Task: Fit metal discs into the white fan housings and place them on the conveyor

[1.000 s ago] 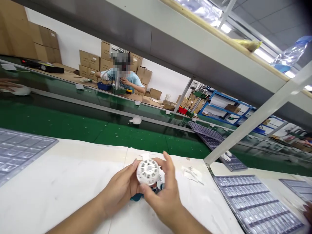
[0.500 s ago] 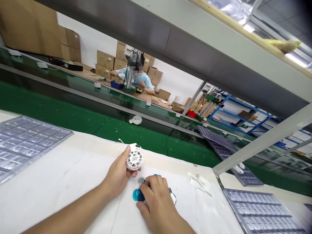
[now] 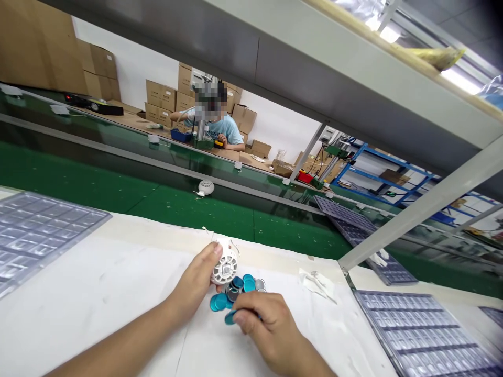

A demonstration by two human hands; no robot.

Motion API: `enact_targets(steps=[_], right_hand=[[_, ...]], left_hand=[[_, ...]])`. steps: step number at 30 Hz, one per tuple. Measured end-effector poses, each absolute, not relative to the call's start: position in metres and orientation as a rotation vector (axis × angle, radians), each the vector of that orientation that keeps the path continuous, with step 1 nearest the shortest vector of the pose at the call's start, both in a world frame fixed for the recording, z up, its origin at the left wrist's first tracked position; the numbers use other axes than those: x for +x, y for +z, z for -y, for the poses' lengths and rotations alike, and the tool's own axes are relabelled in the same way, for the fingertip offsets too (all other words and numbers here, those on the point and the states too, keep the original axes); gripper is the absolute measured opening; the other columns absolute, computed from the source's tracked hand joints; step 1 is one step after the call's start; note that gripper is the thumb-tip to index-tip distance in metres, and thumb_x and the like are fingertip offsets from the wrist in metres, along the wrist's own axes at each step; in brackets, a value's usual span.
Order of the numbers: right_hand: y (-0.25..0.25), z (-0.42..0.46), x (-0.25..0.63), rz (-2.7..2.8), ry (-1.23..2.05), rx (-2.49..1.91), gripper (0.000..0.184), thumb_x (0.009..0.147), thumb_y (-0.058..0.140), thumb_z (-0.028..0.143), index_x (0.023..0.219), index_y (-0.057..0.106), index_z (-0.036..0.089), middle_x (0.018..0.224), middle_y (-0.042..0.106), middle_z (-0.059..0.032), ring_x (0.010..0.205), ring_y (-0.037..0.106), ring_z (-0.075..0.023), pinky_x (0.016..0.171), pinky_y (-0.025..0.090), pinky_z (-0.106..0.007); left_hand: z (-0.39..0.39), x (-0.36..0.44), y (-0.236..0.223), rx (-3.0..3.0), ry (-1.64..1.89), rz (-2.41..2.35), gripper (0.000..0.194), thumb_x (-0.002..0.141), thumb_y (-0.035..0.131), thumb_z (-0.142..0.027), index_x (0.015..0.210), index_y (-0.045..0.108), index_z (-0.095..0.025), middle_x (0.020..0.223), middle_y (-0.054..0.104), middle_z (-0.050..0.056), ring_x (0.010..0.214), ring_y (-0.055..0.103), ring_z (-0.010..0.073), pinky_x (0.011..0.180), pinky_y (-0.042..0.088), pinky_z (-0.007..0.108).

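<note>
The right hand has uncovered the discs, thumb and fingers pinching one blue disc; the left hand curls its fingers round the white housing — one picked up, others loose beside it.

1 white slotted housing, held beside heaped blue and silver discs; 1 disc pinched.

Bright room — ceiling lamps glaring, top-right corner dark.

There are two near hands, two white housings, many discs (overlapping, uncountable).
</note>
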State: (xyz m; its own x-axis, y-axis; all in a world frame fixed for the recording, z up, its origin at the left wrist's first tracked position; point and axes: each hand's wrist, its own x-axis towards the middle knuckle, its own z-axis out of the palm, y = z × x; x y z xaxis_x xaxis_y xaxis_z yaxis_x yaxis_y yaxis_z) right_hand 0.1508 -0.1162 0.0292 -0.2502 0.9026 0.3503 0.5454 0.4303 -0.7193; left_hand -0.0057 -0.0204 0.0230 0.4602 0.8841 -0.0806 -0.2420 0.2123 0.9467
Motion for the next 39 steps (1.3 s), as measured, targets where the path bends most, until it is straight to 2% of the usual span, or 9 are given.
enact_targets(steps=[4, 8, 16, 23, 27, 30, 32, 36, 39], right_hand=[[0.028, 0.120, 0.154, 1.726, 0.637, -1.245, 0.009, 0.097, 0.045, 0.028, 0.103, 0.053, 0.025, 0.068, 0.064, 0.0031, 0.059, 0.058, -0.0127, 0.058, 0.045, -0.022], [0.024, 0.119, 0.150, 1.758, 0.508, -1.292, 0.007, 0.096, 0.044, 0.024, 0.103, 0.047, 0.025, 0.068, 0.066, 0.0030, 0.059, 0.061, -0.0133, 0.057, 0.045, -0.023], [0.020, 0.113, 0.149, 1.769, 0.396, -1.290, 0.009, 0.096, 0.044, 0.022, 0.098, 0.053, 0.023, 0.065, 0.063, 0.0025, 0.054, 0.056, -0.0123, 0.053, 0.044, -0.022], [0.022, 0.113, 0.147, 1.691, 0.499, -1.356, 0.009, 0.095, 0.044, 0.025, 0.095, 0.053, 0.023, 0.063, 0.061, 0.0022, 0.054, 0.055, -0.0135, 0.054, 0.043, -0.024], [0.024, 0.112, 0.146, 1.583, 0.626, -1.402, 0.006, 0.094, 0.047, 0.028, 0.097, 0.050, 0.024, 0.061, 0.058, 0.0046, 0.053, 0.054, -0.0133, 0.054, 0.041, -0.024], [0.021, 0.108, 0.147, 1.341, 0.742, -1.470, 0.018, 0.090, 0.058, 0.034, 0.101, 0.048, 0.024, 0.053, 0.046, 0.0100, 0.048, 0.050, -0.0122, 0.049, 0.038, -0.022], [0.018, 0.105, 0.147, 1.185, 0.798, -1.437, 0.030, 0.084, 0.066, 0.041, 0.100, 0.046, 0.025, 0.059, 0.043, 0.0104, 0.048, 0.050, -0.0112, 0.047, 0.038, -0.021], [0.015, 0.103, 0.140, 1.075, 1.062, -1.136, 0.044, 0.084, 0.062, 0.057, 0.108, 0.043, 0.025, 0.093, 0.055, -0.0001, 0.056, 0.061, -0.0125, 0.052, 0.050, -0.027], [0.015, 0.108, 0.131, 1.061, 1.228, -0.986, 0.061, 0.082, 0.059, 0.063, 0.125, 0.041, 0.023, 0.085, 0.059, -0.0012, 0.059, 0.057, -0.0134, 0.053, 0.048, -0.026]], left_hand=[[0.029, -0.003, 0.028, 1.148, 0.846, -0.753, 0.033, 0.090, 0.049, -0.055, 0.081, 0.050, -0.023, 0.064, 0.055, -0.004, 0.056, 0.049, 0.0128, 0.052, 0.041, 0.024], [0.034, 0.000, 0.030, 1.199, 0.802, -0.773, 0.034, 0.090, 0.049, -0.056, 0.081, 0.047, -0.023, 0.064, 0.051, -0.006, 0.058, 0.047, 0.0117, 0.052, 0.039, 0.022], [0.039, 0.002, 0.029, 1.254, 0.716, -0.728, 0.040, 0.087, 0.047, -0.063, 0.085, 0.047, -0.023, 0.064, 0.048, -0.006, 0.059, 0.046, 0.0130, 0.053, 0.042, 0.024], [0.038, 0.003, 0.030, 1.260, 0.702, -0.735, 0.037, 0.086, 0.050, -0.061, 0.085, 0.049, -0.024, 0.063, 0.050, -0.005, 0.057, 0.047, 0.0141, 0.052, 0.043, 0.024], [0.045, 0.001, 0.036, 1.266, 0.708, -0.769, 0.037, 0.085, 0.053, -0.059, 0.095, 0.051, -0.024, 0.067, 0.054, -0.003, 0.061, 0.050, 0.0161, 0.055, 0.046, 0.025], [0.047, -0.001, 0.041, 1.273, 0.718, -0.743, 0.037, 0.083, 0.061, -0.054, 0.103, 0.053, -0.024, 0.075, 0.059, -0.001, 0.064, 0.053, 0.0161, 0.060, 0.048, 0.026], [0.046, -0.002, 0.040, 1.252, 0.691, -0.667, 0.038, 0.083, 0.063, -0.050, 0.107, 0.054, -0.023, 0.079, 0.061, 0.000, 0.064, 0.054, 0.0155, 0.062, 0.048, 0.026], [0.045, -0.004, 0.034, 1.163, 0.636, -0.506, 0.046, 0.085, 0.061, -0.049, 0.122, 0.050, -0.023, 0.086, 0.061, 0.003, 0.071, 0.054, 0.0176, 0.063, 0.049, 0.029], [0.053, -0.004, 0.033, 1.126, 0.653, -0.476, 0.052, 0.081, 0.064, -0.052, 0.123, 0.052, -0.022, 0.083, 0.061, 0.004, 0.071, 0.055, 0.0191, 0.062, 0.050, 0.030]])
